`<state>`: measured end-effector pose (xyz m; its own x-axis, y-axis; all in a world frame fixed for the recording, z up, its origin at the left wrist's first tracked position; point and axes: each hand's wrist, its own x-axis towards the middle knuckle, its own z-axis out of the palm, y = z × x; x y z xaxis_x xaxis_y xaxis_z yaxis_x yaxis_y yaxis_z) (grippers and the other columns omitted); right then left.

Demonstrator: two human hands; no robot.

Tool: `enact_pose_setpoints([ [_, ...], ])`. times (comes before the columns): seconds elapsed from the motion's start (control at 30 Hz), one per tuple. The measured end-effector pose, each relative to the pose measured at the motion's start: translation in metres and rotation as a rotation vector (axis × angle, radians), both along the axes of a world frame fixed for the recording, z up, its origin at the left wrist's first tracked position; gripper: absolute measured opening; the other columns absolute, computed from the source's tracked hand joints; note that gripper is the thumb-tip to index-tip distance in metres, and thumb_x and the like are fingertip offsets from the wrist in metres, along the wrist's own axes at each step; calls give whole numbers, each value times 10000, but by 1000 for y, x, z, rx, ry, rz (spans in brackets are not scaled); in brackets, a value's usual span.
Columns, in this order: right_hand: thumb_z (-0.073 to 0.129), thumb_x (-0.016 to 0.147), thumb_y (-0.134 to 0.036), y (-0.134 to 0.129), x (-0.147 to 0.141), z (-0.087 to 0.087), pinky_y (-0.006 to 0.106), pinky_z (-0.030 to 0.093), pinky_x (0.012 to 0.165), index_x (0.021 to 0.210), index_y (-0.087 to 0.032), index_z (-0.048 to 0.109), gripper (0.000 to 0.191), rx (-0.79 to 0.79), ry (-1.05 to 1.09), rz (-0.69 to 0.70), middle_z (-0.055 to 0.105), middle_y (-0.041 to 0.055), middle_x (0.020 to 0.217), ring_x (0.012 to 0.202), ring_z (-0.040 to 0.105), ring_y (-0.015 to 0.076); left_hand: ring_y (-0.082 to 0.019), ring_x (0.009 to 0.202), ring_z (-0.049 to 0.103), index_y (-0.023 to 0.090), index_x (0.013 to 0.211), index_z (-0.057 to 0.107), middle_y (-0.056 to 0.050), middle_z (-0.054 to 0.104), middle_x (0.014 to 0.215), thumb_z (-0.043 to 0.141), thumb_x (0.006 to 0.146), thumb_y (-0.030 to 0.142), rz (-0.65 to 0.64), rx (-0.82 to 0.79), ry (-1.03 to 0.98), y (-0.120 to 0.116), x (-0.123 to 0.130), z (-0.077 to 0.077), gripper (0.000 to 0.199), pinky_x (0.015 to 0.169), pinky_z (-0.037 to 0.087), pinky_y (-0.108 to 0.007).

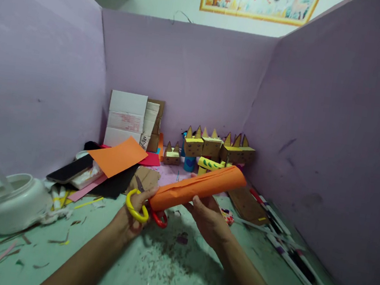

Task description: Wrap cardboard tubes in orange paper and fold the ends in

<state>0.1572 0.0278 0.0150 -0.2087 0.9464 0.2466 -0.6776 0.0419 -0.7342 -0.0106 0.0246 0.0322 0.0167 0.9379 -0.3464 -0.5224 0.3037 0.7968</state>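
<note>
An orange paper roll [198, 188] is held tilted above the table, its right end higher. My left hand [135, 210] is closed around the roll's left end and also holds scissors [137, 205] with one yellow and one red handle; their blades point up and left. Under the roll's middle, my right hand [210, 217] supports it, with fingers curled against the paper and partly hidden behind it. Small paper scraps [163, 260] lie on the green table below both hands.
At left stand a white teapot [14, 203], a dark phone [70, 169] and orange paper [120, 156]. Cardboard pieces [126, 120] lean at the back, beside small eared cardboard boxes [192, 146]. Markers [299, 269] lie along the right wall. Purple walls enclose three sides.
</note>
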Motion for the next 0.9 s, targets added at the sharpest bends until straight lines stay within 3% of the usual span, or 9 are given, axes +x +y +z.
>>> enact_pose_setpoints([
  [0.17,795,647,-367,5,-1,4,378,454,919,893,-209,668,319,-35,102,-112,699,21,929,934,618,212,-144,369,540,109,738,582,-27,585,500,625,762,390,-64,42,241,-9,12,-4,285,363,473,-258],
  [0.3,785,647,-401,13,16,9,345,472,909,888,-204,664,334,-80,181,-179,709,3,848,887,637,190,-119,373,486,147,831,584,28,532,510,623,747,388,-28,192,460,-16,1,-2,258,330,383,-206],
  [0.37,773,664,-405,16,24,12,336,486,891,914,-196,661,345,-101,208,-212,713,4,847,866,642,180,-135,505,543,177,969,583,15,570,634,613,751,319,-12,362,701,-19,-8,-2,263,446,455,-225],
  [0.43,766,674,-420,18,30,14,331,497,877,910,-190,662,346,-107,231,-245,713,3,842,848,644,174,-188,751,603,192,1124,532,-40,615,851,543,792,287,-78,579,1031,-20,-17,-5,345,695,523,-322],
  [0.5,773,657,-446,20,34,17,321,504,870,878,-186,666,357,-103,250,-278,709,-1,826,829,643,168,-250,1045,551,171,1268,416,-119,570,1133,431,845,267,-188,731,1301,-21,-21,-9,434,925,446,-438],
  [0.6,799,611,-466,22,38,22,316,516,853,840,-188,670,383,-92,266,-325,707,-6,805,779,639,157,-284,1276,372,125,1363,287,-181,399,1367,328,861,187,-298,759,1494,-22,-21,-17,507,1041,328,-494],
  [0.73,817,595,-437,23,42,25,301,531,819,819,-184,670,369,-61,266,-375,702,-10,801,758,633,144,-294,1180,454,123,1335,352,-173,488,1267,330,829,125,-287,800,1680,-24,-13,-27,507,993,374,-494],
  [0.9,808,620,-426,21,36,23,292,541,759,874,-186,662,379,-37,249,-397,695,-9,802,737,633,144,-283,1070,508,130,1335,355,-151,534,1172,333,835,116,-274,790,1726,-27,-6,-30,501,921,424,-462],
])
